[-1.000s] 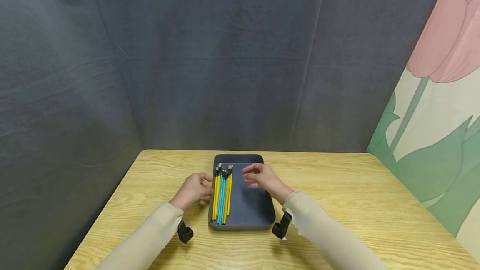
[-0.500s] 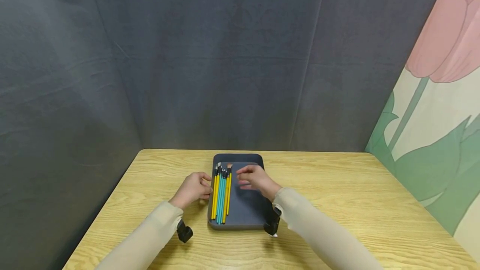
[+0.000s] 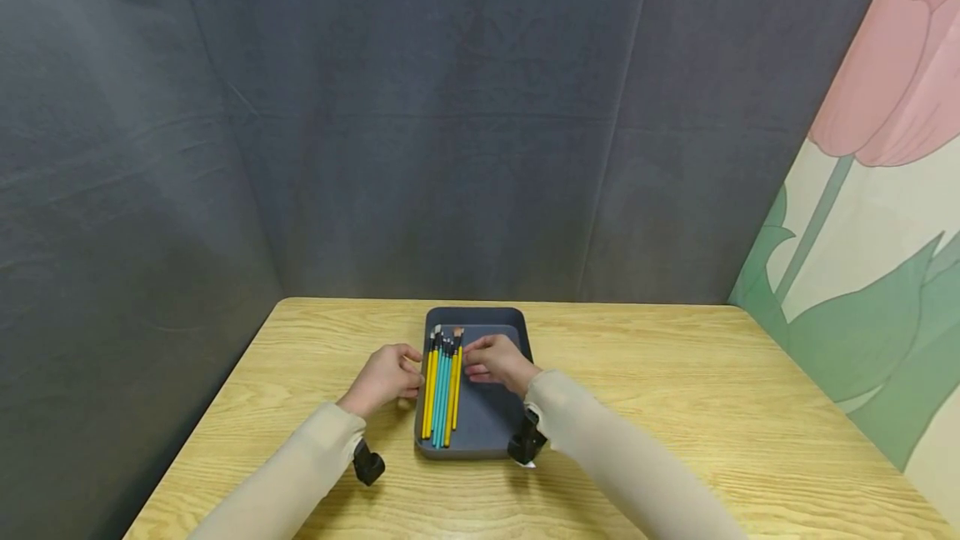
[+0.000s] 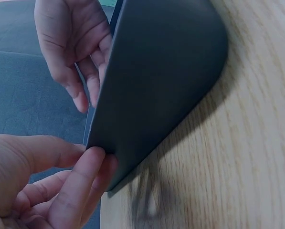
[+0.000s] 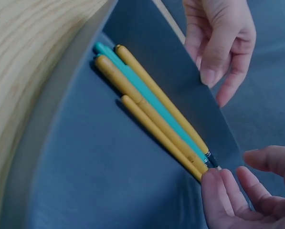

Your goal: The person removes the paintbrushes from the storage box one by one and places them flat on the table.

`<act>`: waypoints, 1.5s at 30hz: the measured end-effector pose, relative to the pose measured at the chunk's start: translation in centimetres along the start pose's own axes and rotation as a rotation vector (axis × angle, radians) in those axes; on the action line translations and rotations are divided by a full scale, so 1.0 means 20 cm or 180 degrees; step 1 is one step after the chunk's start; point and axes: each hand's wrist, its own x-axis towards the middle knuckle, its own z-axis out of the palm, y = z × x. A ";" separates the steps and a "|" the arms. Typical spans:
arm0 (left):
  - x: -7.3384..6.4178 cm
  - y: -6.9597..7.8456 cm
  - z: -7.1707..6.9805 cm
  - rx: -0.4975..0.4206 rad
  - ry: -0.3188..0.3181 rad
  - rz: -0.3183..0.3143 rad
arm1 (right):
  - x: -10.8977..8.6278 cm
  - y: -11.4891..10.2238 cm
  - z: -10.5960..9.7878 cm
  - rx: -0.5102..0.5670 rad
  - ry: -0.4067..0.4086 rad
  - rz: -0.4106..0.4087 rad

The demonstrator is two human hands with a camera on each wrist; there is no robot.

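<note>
The right hand (image 3: 501, 363) is what has changed: over the last second it has come leftward across the tray (image 3: 483, 419), from well to the right of the paintbrushes (image 3: 441, 394) to just beside them. Its thumb and fingers are apart with nothing held between them, and its fingertips (image 5: 210, 179) reach the ferrule end of the nearest yellow brush (image 3: 457, 386); whether they touch it or stop just short, I cannot tell.

The left hand (image 3: 386, 377) stays where it was, outside the tray wall to the left of the brushes. Its fingers are loosely bent, with the tips against the outside of that wall near the rim, and none of them shows on the inner side.

The brushes lie in the tray between the two hands, yellow handles on both outer sides of a teal group, bristles pointing away from the person and handle ends nearer than either hand. The row has not visibly shifted. For the work with the brushes, this puts the row in the right hand's reach, with the left hand, I judge, placed to steady the tray.
</note>
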 end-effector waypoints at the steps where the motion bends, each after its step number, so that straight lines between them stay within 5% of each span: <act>1: 0.00 0.00 0.00 0.0002 -0.0003 0.0008 | 0.00 0.00 0.00 -0.0023 0.0010 0.0017; 18: -0.01 0.01 0.01 0.0023 -0.0046 -0.0023 | 0.06 0.07 0.02 -0.0101 0.0033 0.0153; 45: -0.02 0.02 0.01 0.0071 -0.0035 0.0047 | 0.12 0.02 0.03 -0.0201 0.0190 0.0440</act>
